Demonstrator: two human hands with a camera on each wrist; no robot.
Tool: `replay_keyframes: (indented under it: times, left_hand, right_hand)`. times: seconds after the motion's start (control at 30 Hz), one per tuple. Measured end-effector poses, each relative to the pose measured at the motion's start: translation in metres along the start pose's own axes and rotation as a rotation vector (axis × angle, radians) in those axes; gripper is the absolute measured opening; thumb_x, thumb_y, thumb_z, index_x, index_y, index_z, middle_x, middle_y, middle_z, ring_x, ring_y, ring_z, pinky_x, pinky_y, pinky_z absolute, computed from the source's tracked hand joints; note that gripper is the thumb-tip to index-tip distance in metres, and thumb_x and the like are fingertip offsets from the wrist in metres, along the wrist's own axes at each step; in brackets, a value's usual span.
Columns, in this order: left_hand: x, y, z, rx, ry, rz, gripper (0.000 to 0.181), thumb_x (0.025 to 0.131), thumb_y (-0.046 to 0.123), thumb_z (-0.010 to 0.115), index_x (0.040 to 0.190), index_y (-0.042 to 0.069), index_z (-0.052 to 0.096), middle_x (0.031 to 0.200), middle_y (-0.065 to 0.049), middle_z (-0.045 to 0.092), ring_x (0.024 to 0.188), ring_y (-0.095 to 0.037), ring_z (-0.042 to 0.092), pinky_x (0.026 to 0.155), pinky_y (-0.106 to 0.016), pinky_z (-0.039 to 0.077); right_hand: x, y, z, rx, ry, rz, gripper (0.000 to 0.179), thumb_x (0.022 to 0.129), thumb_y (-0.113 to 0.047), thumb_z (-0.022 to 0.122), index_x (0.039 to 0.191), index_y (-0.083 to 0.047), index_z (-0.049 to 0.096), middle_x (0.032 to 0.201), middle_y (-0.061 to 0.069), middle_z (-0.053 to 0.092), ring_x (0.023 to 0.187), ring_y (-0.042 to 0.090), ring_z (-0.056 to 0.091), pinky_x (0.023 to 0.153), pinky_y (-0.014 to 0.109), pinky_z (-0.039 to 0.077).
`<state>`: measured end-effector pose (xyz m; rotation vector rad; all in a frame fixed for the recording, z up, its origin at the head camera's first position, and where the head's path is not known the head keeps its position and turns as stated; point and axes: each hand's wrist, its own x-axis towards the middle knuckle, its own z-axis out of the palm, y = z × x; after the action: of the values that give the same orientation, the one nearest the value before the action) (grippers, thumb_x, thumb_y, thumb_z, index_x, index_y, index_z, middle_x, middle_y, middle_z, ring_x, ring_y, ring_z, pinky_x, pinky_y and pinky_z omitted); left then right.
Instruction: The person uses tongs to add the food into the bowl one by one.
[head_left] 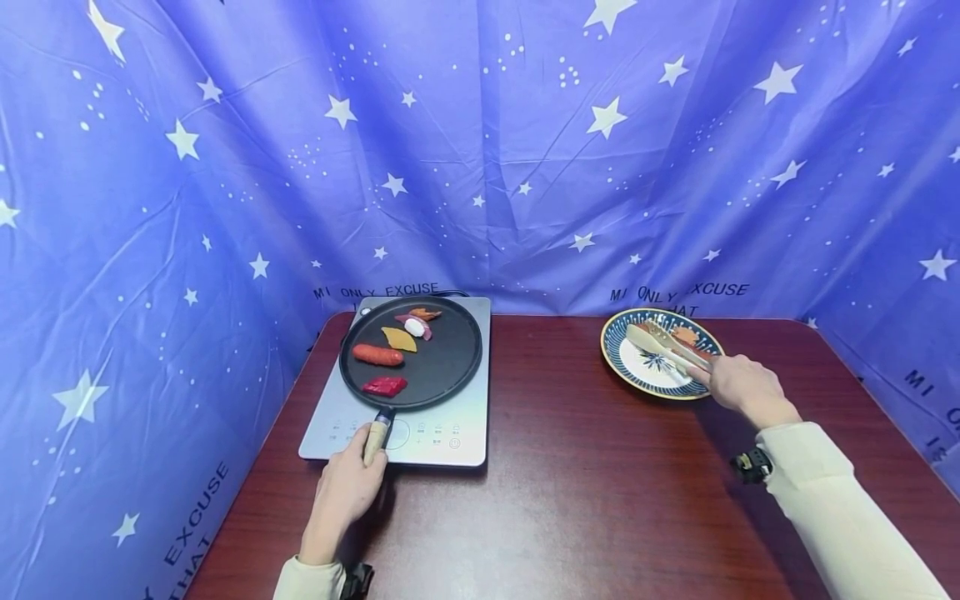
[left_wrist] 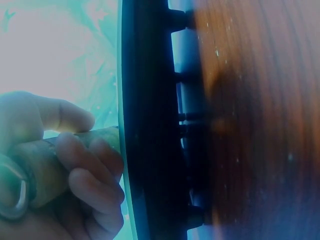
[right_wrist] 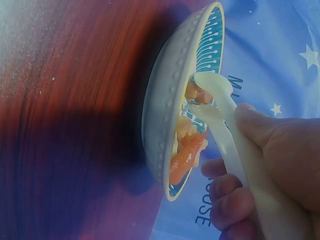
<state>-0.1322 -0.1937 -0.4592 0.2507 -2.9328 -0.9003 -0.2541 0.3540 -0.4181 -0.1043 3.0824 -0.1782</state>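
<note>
My left hand [head_left: 351,483] grips the handle [head_left: 377,437] of a round black frying pan [head_left: 446,367]. In the pan lie a sausage [head_left: 378,356], a red piece [head_left: 386,386], a yellow piece [head_left: 399,338], a white-and-purple piece [head_left: 415,327] and an orange-brown piece [head_left: 426,314]. At the right, my right hand [head_left: 746,387] holds pale tongs [right_wrist: 235,127], their tips inside a blue-patterned dish [head_left: 637,380]. A brownish food piece [right_wrist: 196,93] is by the tips; whether they pinch it, I cannot tell. Orange food [right_wrist: 187,157] lies lower in the dish.
The pan sits on a silver induction cooker [head_left: 468,429] at the table's left. Dark red wooden table [head_left: 555,467] stretches between cooker and dish. A blue star-printed curtain [head_left: 525,167] hangs behind and along both sides.
</note>
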Motion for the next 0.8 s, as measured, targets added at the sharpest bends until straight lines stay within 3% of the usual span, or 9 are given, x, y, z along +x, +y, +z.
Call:
replay_keyframes:
  times: [0.33, 0.8]
  left_hand:
    - [0.0, -0.001, 0.0, -0.002, 0.003, 0.0, 0.052, 0.086, 0.026, 0.053, 0.136, 0.012, 0.047, 0.071, -0.009, 0.055, 0.059, -0.024, 0.05, 0.053, -0.041, 0.04]
    - [0.0, -0.001, 0.001, -0.001, 0.01, 0.007, 0.051, 0.086, 0.026, 0.052, 0.135, 0.013, 0.048, 0.069, -0.007, 0.053, 0.059, -0.024, 0.049, 0.053, -0.04, 0.039]
  right_hand:
    - [-0.004, -0.004, -0.001, 0.027, -0.021, 0.024, 0.064, 0.091, -0.059, 0.044, 0.071, -0.001, 0.06, 0.074, 0.028, 0.057, 0.061, 0.039, 0.055, 0.048, 0.049, 0.041]
    - [-0.013, -0.005, 0.007, 0.084, -0.027, 0.008, 0.061, 0.095, -0.054, 0.038, 0.074, -0.001, 0.06, 0.076, 0.028, 0.057, 0.065, 0.041, 0.056, 0.051, 0.052, 0.042]
